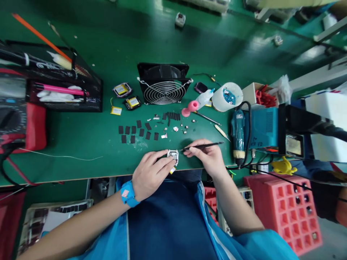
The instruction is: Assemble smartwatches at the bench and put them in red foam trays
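At the table's front edge, my left hand grips a small white watch-like housing with its fingertips. Electronic parts show inside that housing, and a yellow battery sticks out below it. My right hand pinches dark, slim tweezers, their tip pointing left close to the housing's right side. Whether the tip touches it I cannot tell. Beyond the hands lie several black foam pieces, a row of black strips and tiny components.
A black fan stands ahead. On the left are a black pen holder and a red multimeter. To the right stand a bottle, a white tub, a knife, an electric screwdriver and a blue soldering station.
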### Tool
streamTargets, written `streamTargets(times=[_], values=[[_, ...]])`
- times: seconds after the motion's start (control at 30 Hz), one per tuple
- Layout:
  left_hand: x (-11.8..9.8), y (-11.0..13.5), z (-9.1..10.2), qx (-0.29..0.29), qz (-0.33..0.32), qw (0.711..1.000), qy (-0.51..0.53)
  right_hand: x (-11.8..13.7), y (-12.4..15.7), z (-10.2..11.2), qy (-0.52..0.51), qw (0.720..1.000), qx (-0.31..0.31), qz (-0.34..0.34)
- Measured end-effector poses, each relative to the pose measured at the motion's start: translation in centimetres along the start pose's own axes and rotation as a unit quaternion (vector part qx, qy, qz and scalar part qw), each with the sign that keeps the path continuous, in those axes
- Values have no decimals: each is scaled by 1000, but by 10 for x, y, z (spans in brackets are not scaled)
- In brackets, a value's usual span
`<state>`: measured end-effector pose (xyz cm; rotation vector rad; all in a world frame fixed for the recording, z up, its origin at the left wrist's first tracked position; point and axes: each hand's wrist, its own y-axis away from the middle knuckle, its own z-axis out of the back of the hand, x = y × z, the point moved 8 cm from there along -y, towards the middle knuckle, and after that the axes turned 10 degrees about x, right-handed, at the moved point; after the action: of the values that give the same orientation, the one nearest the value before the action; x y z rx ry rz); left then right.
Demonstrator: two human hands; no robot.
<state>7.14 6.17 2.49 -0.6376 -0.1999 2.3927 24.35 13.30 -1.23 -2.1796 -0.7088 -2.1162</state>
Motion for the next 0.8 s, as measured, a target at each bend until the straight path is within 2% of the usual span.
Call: streamTargets(times=[0.13,0.23,0.37,0.5,0.63,0.8], values=[[1,1,0,-2,3,1000,10,-1,6,-4,-24,998,-41,36],[1,2,2,-8,2,1000,21,0,2,-7,-34,997,-50,37],[0,2,4,-18,4,1000,19,5,-8,-16,-32,998,-35,41],[-1,2,6,-25,6,1000,17,13,-25,-35,-34,998,-2,52],[0,4,6,-33,15,999,16,11,-43,-54,-42,999,16,24],[2,6,7,-45,30,998,38,9,-56,-62,-26,1000,17,5]])
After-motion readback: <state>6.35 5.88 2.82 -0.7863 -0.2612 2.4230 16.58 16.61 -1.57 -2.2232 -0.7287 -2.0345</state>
